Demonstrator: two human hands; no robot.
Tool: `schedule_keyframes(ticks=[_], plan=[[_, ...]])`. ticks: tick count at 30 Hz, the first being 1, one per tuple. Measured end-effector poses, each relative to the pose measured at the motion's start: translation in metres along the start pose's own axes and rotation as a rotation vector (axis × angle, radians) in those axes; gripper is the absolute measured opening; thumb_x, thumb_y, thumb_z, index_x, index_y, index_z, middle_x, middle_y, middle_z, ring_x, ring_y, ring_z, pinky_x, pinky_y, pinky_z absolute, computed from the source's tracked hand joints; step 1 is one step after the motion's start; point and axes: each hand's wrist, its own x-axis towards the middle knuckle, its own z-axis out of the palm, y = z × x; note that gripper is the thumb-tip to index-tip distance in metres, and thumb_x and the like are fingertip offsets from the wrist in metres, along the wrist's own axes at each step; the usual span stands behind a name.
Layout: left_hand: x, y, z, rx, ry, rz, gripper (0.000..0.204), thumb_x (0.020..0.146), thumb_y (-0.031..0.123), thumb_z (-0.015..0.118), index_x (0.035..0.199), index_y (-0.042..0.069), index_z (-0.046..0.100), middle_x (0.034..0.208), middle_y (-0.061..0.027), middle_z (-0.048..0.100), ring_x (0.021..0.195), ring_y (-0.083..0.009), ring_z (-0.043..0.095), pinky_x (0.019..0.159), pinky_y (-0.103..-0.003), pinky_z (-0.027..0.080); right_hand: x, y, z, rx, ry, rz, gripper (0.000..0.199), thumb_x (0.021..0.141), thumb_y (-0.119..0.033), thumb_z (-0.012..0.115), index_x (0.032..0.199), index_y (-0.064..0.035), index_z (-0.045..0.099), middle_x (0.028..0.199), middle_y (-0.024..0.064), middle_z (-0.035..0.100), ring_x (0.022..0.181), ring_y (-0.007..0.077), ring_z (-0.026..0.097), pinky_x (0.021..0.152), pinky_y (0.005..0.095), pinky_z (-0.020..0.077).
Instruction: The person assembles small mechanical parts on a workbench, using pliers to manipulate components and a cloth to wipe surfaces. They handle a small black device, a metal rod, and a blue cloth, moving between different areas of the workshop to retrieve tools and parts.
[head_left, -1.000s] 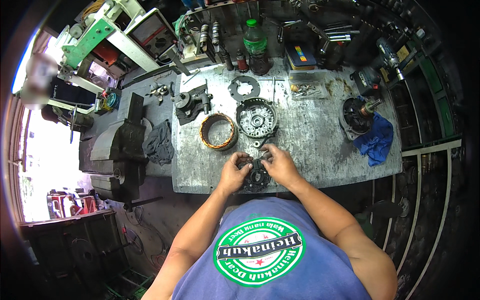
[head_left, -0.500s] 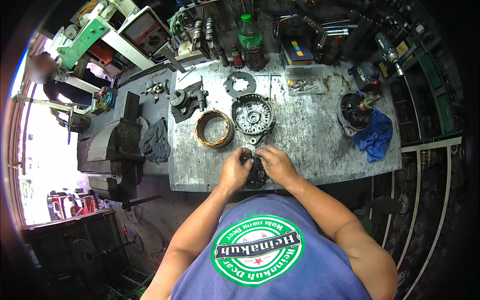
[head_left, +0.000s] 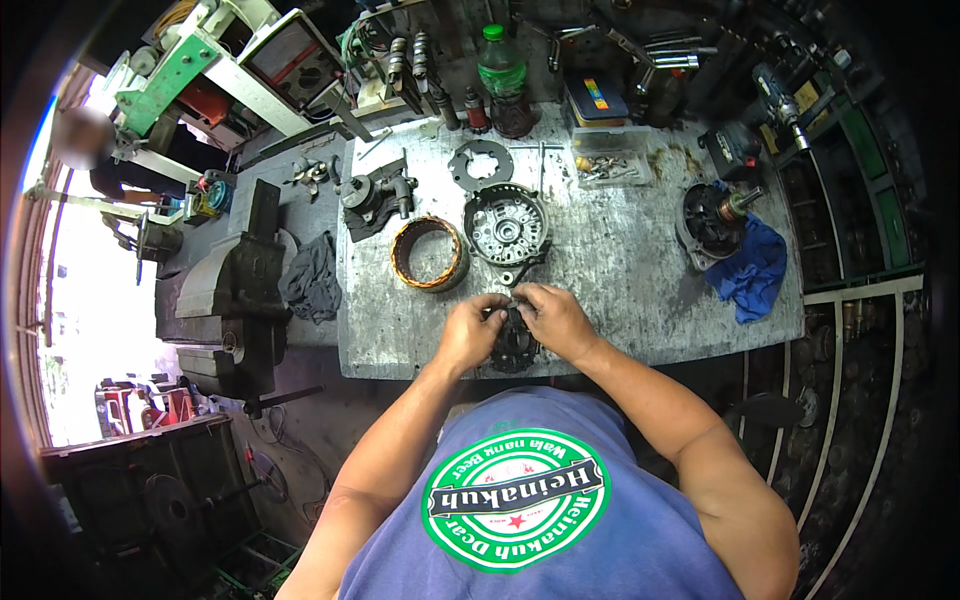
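Observation:
At the bench's near edge, my left hand (head_left: 474, 331) and my right hand (head_left: 553, 322) meet over a dark, roundish part (head_left: 515, 347), likely from an alternator. Both hands have fingers pinched at its far end; the fingers hide the exact spot they grip. Just beyond them lies an open alternator end housing (head_left: 506, 226), its inside facing up. Left of it stands a stator ring (head_left: 428, 254) with copper windings. A flat dark ring plate (head_left: 481, 166) rests behind the housing.
A rotor in a housing (head_left: 712, 222) sits at the right by a blue cloth (head_left: 752, 270). Behind are a clear box of small parts (head_left: 612, 168), a green-capped bottle (head_left: 502, 75) and a cordless drill (head_left: 780, 105). A bench vise (head_left: 235, 290) and dark rag (head_left: 311, 279) are left.
Both hands have shifted very slightly at the dark part, the right fingers closing in toward the left at its far end. The other things on the bench stay put.

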Motion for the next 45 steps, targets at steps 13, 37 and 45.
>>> schedule_keyframes(ticks=[13,37,45], plan=[[0.012,-0.009,-0.007,0.040,-0.078,0.019,0.028,0.104,0.008,0.076,0.129,-0.002,0.077,0.111,-0.0124,0.083,0.093,-0.0150,0.075,0.086,-0.034,0.060,0.009,0.002,0.005,-0.061,-0.013,-0.076,0.018,0.092,-0.001,0.075,0.109,-0.0009,0.071,0.097,0.0197,0.074,0.093,0.0437,0.074,0.079,0.0511,0.0596],[-0.007,-0.054,0.001,0.018,0.095,0.230,0.022,0.101,0.006,0.074,0.122,0.005,0.074,0.138,-0.0147,0.072,0.134,-0.0345,0.065,0.115,-0.045,0.050,-0.025,-0.003,0.032,-0.051,-0.213,0.131,0.094,0.077,-0.035,0.101,0.152,0.0023,0.059,0.152,0.0265,0.056,0.142,0.0448,0.057,0.120,0.0497,0.0493],[-0.003,-0.052,-0.017,0.254,0.109,0.415,0.028,0.097,0.011,0.079,0.125,0.009,0.078,0.140,-0.0124,0.070,0.142,-0.0404,0.057,0.121,-0.052,0.044,-0.023,0.010,0.036,-0.047,-0.137,0.014,0.065,0.092,-0.030,0.089,0.145,0.0010,0.064,0.140,0.0232,0.067,0.129,0.0428,0.065,0.111,0.0498,0.0538]])
